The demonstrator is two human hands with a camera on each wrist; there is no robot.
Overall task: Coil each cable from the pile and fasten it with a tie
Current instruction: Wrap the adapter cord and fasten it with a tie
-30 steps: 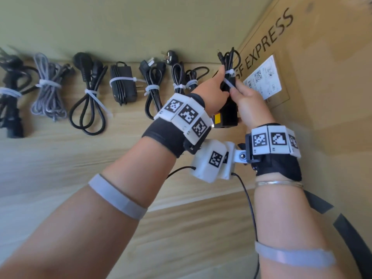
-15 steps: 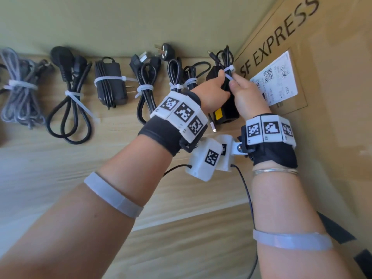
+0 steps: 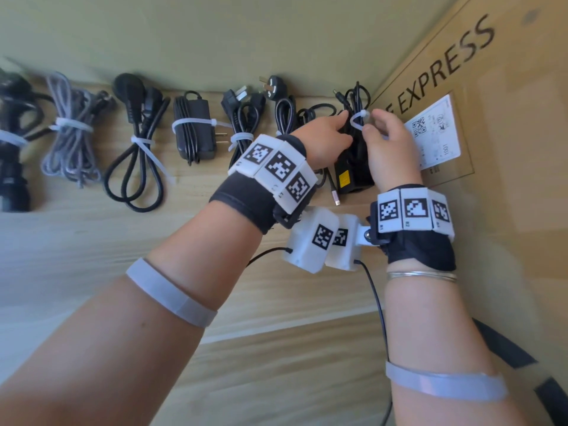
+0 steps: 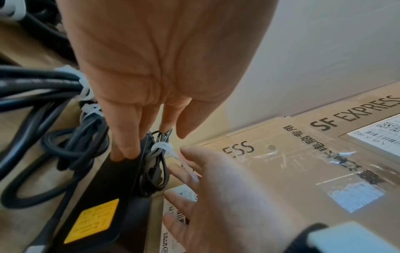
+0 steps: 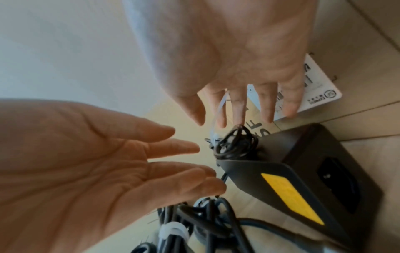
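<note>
Letting go is what marks this moment: half a second back my fingers were pinched on the white plastic zip tie (image 3: 359, 119), and now both hands have spread off it. My left hand (image 3: 326, 139) has its fingers straight, one fingertip resting on the far end of the black power adapter brick with the yellow label (image 4: 103, 193), holding nothing. My right hand (image 3: 388, 139) hovers just right of the tie with fingers relaxed and apart; the tie's loose tail (image 5: 218, 111) runs up between my index and middle fingers, but I am not gripping it.

The adapter's thin black cord (image 4: 154, 169) lies coiled beside the brick with the tie cinched around it. The bundle sits at the far right end of the light wooden table (image 3: 92, 256), just beside the brown cardboard box printed with EXPRESS (image 3: 507, 210), last in a row of tied cables stretching away to the left, among them a grey braided cable (image 3: 69, 139).

I judge this bundle finished and placed, so releasing it closes out one cable. No untied pile is in view here, so I cannot tell whether any cable is left to coil.
</note>
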